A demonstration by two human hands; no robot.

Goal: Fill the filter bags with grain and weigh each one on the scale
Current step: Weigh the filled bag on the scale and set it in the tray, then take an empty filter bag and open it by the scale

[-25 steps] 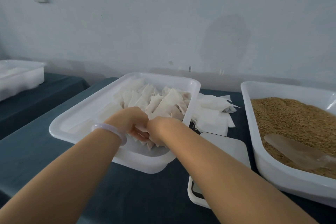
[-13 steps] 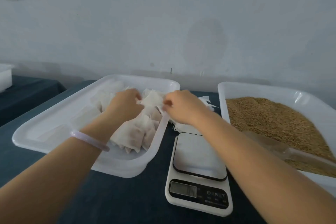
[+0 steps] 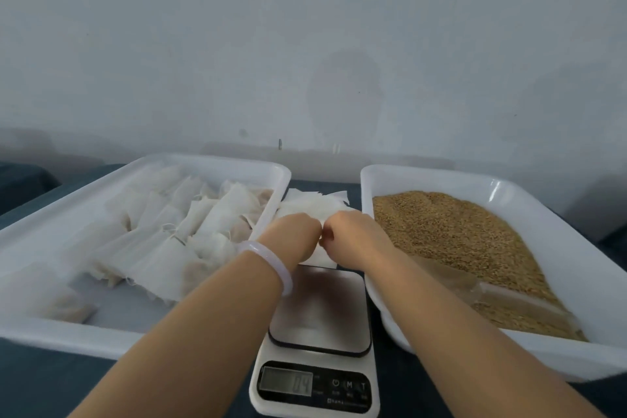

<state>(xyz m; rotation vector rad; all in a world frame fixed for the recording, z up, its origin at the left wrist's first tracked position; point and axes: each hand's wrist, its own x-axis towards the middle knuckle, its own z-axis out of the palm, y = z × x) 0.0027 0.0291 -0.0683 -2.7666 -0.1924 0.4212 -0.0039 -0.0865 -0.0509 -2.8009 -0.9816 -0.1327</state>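
My left hand (image 3: 293, 236) and my right hand (image 3: 353, 236) meet knuckle to knuckle over the far end of the white digital scale (image 3: 319, 326), both pinching a white empty filter bag (image 3: 317, 256) from a loose pile of empty bags (image 3: 315, 205) behind them. The scale's display (image 3: 286, 383) shows faint digits. To the left, a white tray (image 3: 101, 332) holds several filled filter bags (image 3: 176, 234). A second white tray (image 3: 543, 353) on the right carries brown grain (image 3: 451, 234), with a clear plastic scoop (image 3: 502, 299) lying in it.
The trays and scale sit on a dark teal tablecloth (image 3: 51, 380). A pale wall (image 3: 305, 44) runs close behind the table. A translucent bangle (image 3: 274, 261) rings my left wrist.
Both hands left the tray of filled bags and moved right, coming together over the pile of empty bags behind the scale. The view has swung right as well.
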